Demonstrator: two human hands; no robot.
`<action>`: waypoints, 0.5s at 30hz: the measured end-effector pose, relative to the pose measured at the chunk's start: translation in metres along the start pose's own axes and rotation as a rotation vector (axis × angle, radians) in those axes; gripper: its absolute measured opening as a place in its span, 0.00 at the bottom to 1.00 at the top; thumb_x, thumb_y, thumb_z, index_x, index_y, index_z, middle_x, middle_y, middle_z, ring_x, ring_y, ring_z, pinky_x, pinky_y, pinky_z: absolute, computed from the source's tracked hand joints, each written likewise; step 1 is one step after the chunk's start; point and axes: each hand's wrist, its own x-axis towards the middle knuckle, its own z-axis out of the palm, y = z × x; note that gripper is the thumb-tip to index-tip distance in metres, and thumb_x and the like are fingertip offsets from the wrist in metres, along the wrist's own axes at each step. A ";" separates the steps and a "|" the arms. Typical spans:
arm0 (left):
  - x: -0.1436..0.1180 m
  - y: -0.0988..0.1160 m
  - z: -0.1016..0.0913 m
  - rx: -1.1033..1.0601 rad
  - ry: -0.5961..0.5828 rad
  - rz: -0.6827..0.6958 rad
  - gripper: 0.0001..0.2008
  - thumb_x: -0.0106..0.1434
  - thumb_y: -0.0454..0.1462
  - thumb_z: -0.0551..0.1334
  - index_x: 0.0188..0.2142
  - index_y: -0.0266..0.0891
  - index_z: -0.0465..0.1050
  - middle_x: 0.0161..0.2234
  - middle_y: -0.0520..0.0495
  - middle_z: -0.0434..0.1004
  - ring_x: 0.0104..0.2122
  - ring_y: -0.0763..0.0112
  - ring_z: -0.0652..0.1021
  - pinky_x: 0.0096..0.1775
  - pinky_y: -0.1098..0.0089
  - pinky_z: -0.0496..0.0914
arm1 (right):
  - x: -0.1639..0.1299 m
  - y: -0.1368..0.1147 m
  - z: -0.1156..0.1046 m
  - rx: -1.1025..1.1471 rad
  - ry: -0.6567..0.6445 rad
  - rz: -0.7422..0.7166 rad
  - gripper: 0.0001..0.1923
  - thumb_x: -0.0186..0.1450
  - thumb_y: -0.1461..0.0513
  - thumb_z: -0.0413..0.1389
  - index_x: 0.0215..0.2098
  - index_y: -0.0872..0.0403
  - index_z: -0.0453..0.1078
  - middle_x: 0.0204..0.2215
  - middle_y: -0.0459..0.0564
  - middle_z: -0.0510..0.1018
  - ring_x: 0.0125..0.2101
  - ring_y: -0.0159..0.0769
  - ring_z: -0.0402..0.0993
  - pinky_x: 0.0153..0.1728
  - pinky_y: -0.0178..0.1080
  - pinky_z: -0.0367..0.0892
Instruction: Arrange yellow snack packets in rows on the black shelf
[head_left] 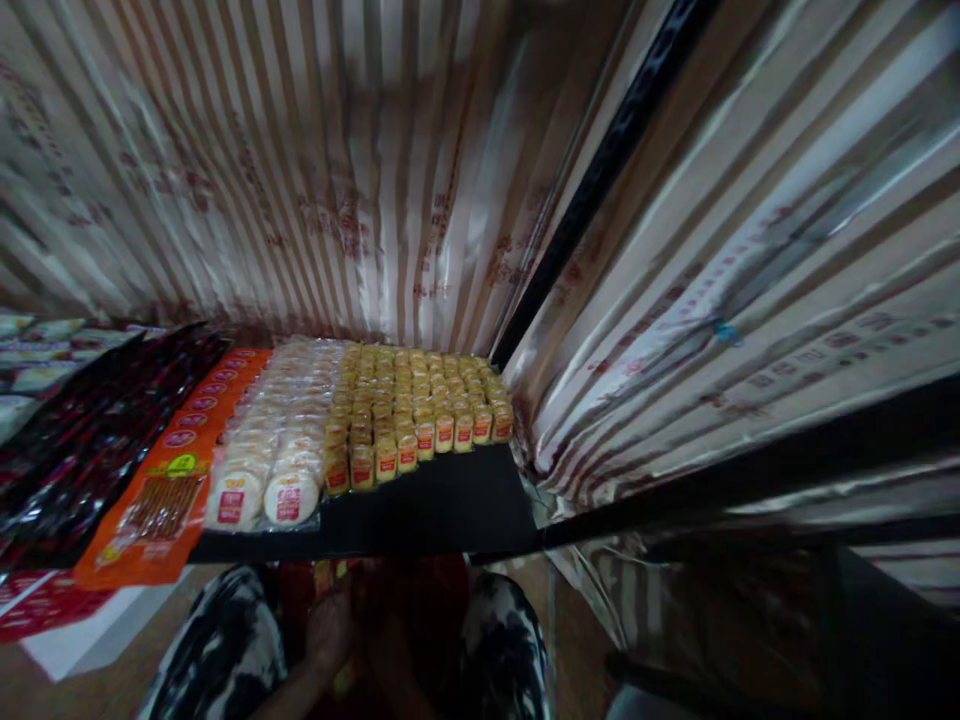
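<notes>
My left hand (330, 630) is low in the frame between my knees, which are in black-and-white patterned trousers (225, 640). It rests on or in a dim red bundle with yellow bits (405, 610); the light is too poor to see whether the fingers grip anything. My right hand is not visible. Just above, a black shelf (450, 510) carries rows of small yellow packs with red labels (420, 400). Left of them lie round white cakes in clear wrappers (277, 460).
Orange flat snack packs (172, 480) and dark red-black packs (90, 430) lie further left on the shelf. Shiny striped plastic sheeting (337, 180) hangs behind and on the right (750, 300). A black upright bar (600, 170) runs between them. White card (82, 630) sticks out bottom left.
</notes>
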 end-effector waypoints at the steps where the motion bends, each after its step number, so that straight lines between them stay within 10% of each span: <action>1: -0.005 0.003 -0.003 -0.025 -0.003 -0.007 0.18 0.64 0.31 0.46 0.52 0.35 0.64 0.48 0.40 0.74 0.48 0.69 0.74 0.47 0.73 0.64 | 0.000 -0.002 0.000 0.023 -0.014 0.014 0.15 0.66 0.57 0.51 0.49 0.54 0.65 0.48 0.52 0.69 0.43 0.36 0.69 0.43 0.44 0.68; 15: -0.053 0.014 -0.033 -0.463 0.166 0.122 0.15 0.62 0.41 0.51 0.44 0.38 0.68 0.43 0.44 0.76 0.45 0.66 0.75 0.45 0.72 0.64 | -0.022 0.002 -0.021 0.326 -0.027 0.061 0.24 0.53 0.46 0.56 0.39 0.54 0.72 0.37 0.54 0.78 0.41 0.44 0.74 0.43 0.43 0.68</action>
